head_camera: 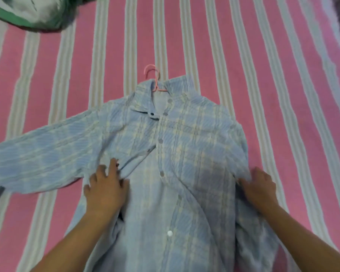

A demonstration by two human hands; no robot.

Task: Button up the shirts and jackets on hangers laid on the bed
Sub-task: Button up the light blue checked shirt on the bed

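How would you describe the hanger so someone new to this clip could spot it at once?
Start from the pink and white striped bedsheet and find the light blue plaid shirt spread across its middle. At the shirt's open collar, a thin pink hanger pokes out, its hook lying on the sheet. It is the only rigid, wiry item; everything near it is cloth.

The plaid shirt's (177, 173) hem runs off the bottom edge between both forearms, its sleeve (37, 160) beyond the left hand (106, 189) is cropped, and the far-left green garment (33, 14) is blurred.
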